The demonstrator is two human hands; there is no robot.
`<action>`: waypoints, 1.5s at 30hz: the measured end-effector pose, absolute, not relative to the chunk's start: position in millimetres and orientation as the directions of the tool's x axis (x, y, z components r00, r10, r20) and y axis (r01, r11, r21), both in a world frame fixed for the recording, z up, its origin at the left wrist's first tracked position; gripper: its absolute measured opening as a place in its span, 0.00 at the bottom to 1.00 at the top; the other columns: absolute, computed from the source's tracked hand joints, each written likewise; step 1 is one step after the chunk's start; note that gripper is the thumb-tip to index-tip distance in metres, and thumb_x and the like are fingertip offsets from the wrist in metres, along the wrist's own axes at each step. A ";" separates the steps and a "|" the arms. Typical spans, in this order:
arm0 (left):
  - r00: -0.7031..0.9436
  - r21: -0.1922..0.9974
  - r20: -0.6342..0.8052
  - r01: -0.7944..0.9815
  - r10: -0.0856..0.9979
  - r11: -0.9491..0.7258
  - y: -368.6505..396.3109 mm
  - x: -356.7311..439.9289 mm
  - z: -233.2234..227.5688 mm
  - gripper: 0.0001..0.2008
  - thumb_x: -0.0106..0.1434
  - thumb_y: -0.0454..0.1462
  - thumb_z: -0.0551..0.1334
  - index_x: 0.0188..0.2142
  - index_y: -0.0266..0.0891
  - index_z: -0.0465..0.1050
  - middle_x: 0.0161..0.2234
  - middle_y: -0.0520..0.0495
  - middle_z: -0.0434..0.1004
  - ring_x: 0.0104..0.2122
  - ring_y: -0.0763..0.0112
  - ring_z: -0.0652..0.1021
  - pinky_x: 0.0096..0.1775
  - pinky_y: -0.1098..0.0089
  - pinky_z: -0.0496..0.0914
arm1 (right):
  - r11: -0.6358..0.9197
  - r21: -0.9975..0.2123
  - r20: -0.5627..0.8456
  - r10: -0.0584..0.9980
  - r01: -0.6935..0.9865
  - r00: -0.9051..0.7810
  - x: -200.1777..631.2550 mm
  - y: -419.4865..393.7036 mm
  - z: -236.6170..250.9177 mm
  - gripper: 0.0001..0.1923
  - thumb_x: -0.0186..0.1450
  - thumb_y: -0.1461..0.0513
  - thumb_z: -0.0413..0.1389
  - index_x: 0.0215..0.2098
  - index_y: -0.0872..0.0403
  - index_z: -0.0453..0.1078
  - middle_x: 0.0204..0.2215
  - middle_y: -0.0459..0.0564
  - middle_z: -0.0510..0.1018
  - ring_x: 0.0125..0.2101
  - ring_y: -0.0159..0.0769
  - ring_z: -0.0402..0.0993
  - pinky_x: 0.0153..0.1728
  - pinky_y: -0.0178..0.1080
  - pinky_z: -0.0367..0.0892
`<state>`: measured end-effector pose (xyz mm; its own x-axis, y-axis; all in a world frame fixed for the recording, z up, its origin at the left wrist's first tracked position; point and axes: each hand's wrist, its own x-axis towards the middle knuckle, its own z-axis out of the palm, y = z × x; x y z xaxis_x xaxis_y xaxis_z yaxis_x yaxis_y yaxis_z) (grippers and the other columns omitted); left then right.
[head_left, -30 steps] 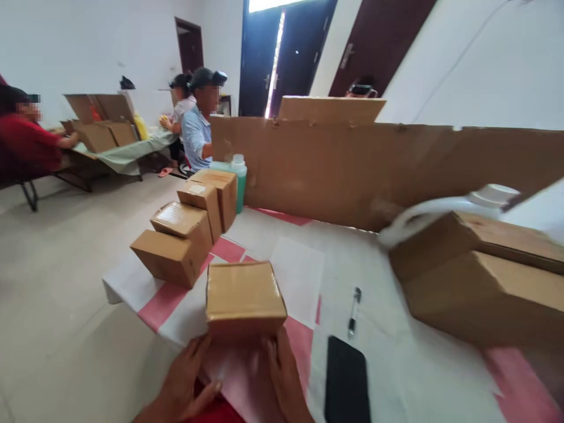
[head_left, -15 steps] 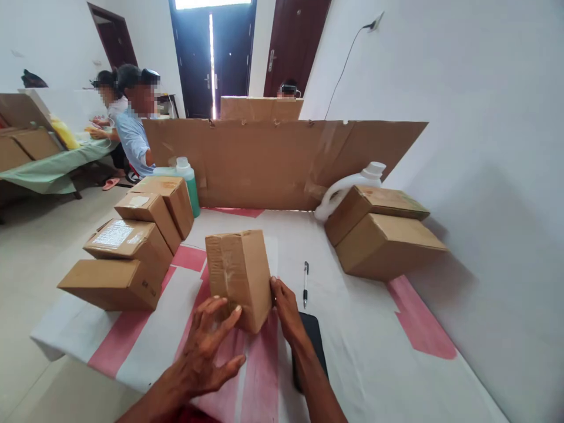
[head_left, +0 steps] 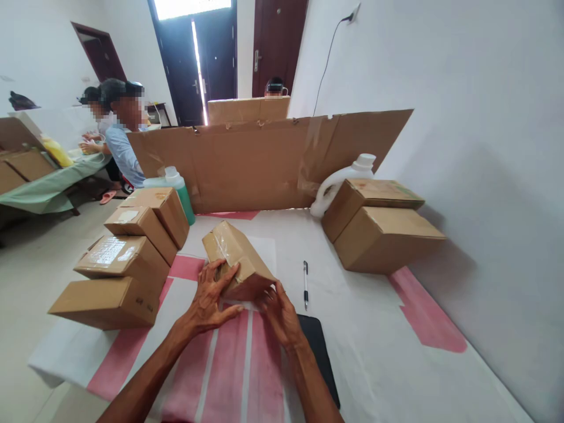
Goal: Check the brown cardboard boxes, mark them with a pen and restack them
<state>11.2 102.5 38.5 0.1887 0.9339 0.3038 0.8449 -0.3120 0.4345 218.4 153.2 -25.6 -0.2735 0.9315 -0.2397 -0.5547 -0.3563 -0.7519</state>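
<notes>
A small taped cardboard box (head_left: pixel 241 255) is tilted on the table in front of me, held between both hands. My left hand (head_left: pixel 210 301) presses its fingers on the near left side, with the thumb standing apart below the box. At the lower right corner, my right hand (head_left: pixel 281 316) grips the box, some of its fingertips hidden underneath. A pen (head_left: pixel 305 285) lies to the right of that hand. Partly covered by my right forearm is a flat black object (head_left: pixel 318 346), perhaps a tablet or phone.
Several cardboard boxes (head_left: pixel 101 299) line the table's left side beside a green bottle (head_left: pixel 183 197). Two more boxes (head_left: pixel 388 235) stand at right, before a white jug (head_left: pixel 335 185). A cardboard panel (head_left: pixel 251 164) closes the back. People (head_left: pixel 123 135) sit at left; another is behind the panel.
The box has turned and tipped over from standing upright, so its taped face now points upward. My right hand has moved from its right side to its lower near corner; my left hand stays on it.
</notes>
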 end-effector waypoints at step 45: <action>-0.301 0.854 0.000 0.496 0.954 0.157 117.6 -1.1 8.7 0.30 0.70 0.58 0.47 0.49 0.39 0.74 0.49 0.37 0.78 0.49 0.52 0.78 0.56 0.48 0.69 | -0.316 -0.938 -0.261 0.915 -0.144 -0.307 215.9 157.8 13.6 0.52 0.59 0.35 0.61 0.72 0.47 0.49 0.56 0.58 0.78 0.54 0.53 0.77 0.51 0.53 0.73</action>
<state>-1.1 117.6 8.7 -0.3008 0.9537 0.0000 0.4964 0.1566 0.8538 215.9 157.8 13.6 -0.3074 0.9150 -0.2614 -0.1439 -0.3163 -0.9377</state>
